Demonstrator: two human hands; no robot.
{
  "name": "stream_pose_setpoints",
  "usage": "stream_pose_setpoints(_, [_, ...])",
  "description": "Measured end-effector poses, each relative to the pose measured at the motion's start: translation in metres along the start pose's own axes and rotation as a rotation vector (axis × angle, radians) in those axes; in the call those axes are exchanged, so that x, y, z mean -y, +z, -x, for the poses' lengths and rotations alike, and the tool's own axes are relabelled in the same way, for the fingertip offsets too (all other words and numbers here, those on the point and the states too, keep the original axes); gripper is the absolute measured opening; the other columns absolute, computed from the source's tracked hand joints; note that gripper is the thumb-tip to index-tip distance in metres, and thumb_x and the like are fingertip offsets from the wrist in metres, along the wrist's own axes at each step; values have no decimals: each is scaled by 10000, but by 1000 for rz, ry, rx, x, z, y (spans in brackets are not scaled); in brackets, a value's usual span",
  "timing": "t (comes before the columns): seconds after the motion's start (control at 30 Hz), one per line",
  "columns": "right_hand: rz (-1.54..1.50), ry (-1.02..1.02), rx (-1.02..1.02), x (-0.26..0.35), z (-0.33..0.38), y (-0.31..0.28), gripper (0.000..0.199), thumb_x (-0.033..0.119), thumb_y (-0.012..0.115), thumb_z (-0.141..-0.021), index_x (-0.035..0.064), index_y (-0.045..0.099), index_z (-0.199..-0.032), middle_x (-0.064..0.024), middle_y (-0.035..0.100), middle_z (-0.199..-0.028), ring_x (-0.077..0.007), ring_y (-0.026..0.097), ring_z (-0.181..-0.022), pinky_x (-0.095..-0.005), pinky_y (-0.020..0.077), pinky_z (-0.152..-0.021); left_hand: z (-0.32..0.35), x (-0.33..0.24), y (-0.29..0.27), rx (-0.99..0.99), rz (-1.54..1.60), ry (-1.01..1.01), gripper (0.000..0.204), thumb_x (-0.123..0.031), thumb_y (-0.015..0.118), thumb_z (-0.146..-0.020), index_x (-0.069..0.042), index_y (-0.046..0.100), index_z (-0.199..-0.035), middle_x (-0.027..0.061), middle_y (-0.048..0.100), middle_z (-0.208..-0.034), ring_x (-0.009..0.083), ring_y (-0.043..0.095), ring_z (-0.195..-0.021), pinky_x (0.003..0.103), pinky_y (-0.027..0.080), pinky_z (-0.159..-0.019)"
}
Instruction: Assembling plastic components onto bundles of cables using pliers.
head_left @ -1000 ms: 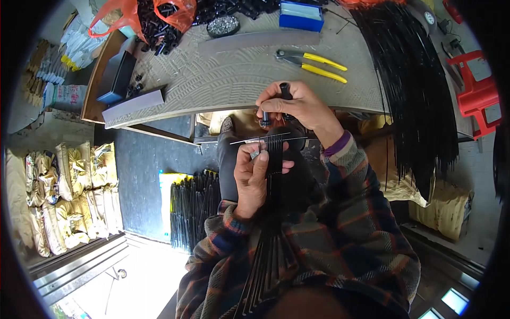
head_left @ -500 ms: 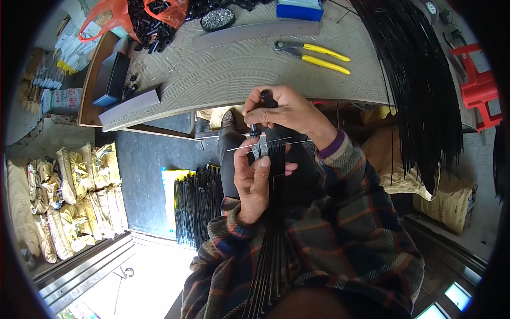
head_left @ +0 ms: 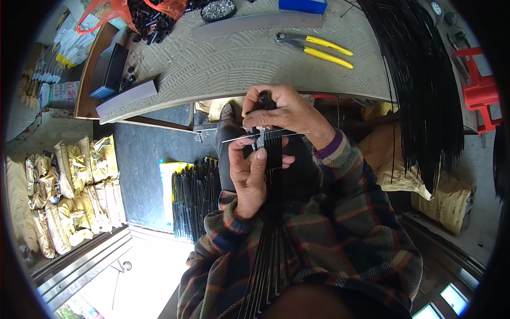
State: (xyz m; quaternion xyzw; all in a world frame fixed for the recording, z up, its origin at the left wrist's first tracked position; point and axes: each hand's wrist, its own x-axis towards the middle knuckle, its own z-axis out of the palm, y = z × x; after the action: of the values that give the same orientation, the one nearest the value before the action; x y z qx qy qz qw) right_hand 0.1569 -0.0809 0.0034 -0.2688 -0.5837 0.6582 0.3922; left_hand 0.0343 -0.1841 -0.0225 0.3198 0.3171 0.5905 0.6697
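My left hand (head_left: 247, 181) is closed on a row of thin black rods (head_left: 273, 154), pinching them between thumb and fingers. Their long ends run down over my lap toward the lower edge. A thin silvery wire (head_left: 231, 140) lies crosswise at the top of the row and sticks out on both sides. Just above, my right hand (head_left: 287, 112) is closed around a black tube-shaped piece (head_left: 264, 97), whose dark end shows between thumb and fingers. Its lower part comes down close to the wire, but my fingers hide whether they touch.
Yellow-handled cutters (head_left: 329, 52) and a metal strip (head_left: 255, 26) lie on the worktable (head_left: 212, 74). A long black rod bundle (head_left: 419, 80) hangs over its right side; another bundle (head_left: 194, 202) stands below left. Sacks (head_left: 79, 196) are stacked at far left, and a red stool (head_left: 481, 90) stands right.
The right hand with the black tube has come slightly closer to the left hand and the wire. Both hands keep their hold; the surrounding view has shifted a little.
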Motion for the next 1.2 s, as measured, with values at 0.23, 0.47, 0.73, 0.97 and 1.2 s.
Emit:
stream_pose_setpoints(0.23, [70, -22, 1, 2, 2, 3, 184, 140, 720, -747, 18, 598, -811, 4, 593, -742, -64, 531, -711, -209, 423, -647, 1, 2, -4, 5, 30, 16, 234, -107, 442, -929, -88, 304, -1117, 272, 541, -1064, 295, 635, -811, 345, 539, -688])
stream_pose_setpoints(0.47, [31, -33, 4, 0, 3, 3, 204, 166, 733, -739, 26, 600, -806, 3, 593, -729, -54, 525, -678, -197, 417, -593, 1, -1, 1, -3, -13, 25, 299, -118, 420, -937, -82, 279, -1198, 276, 542, -1068, 291, 635, -810, 350, 539, -695])
stream_pose_setpoints(0.73, [-292, -109, -275, -32, 21, 5, 267, 254, 623, -846, 6, 620, -947, -19, 550, -678, -38, 459, -570, -187, 363, -510, -3, -3, -12, -64, 17, 34, 272, -94, 430, -928, -43, 341, -1180, 206, 564, -1058, 264, 637, -807, 338, 533, -708])
stream_pose_setpoints(0.97, [-118, 1, -562, -13, 40, 39, 176, 134, 570, -862, -20, 596, -945, -31, 564, -654, -23, 400, -502, -175, 325, -464, -9, -7, -11, -150, -17, 90, 262, -73, 438, -922, -50, 349, -1167, 166, 571, -1025, 239, 619, -845, 334, 519, -752])
stream_pose_setpoints(1.2, [-257, -86, -612, -29, 43, 43, 153, 77, 503, -875, -17, 525, -992, -83, 594, -761, -38, 436, -519, -184, 401, -483, -9, -8, -13, -156, -35, 104, 242, -45, 432, -919, -27, 341, -1142, 116, 544, -996, 183, 570, -885, 320, 507, -777])
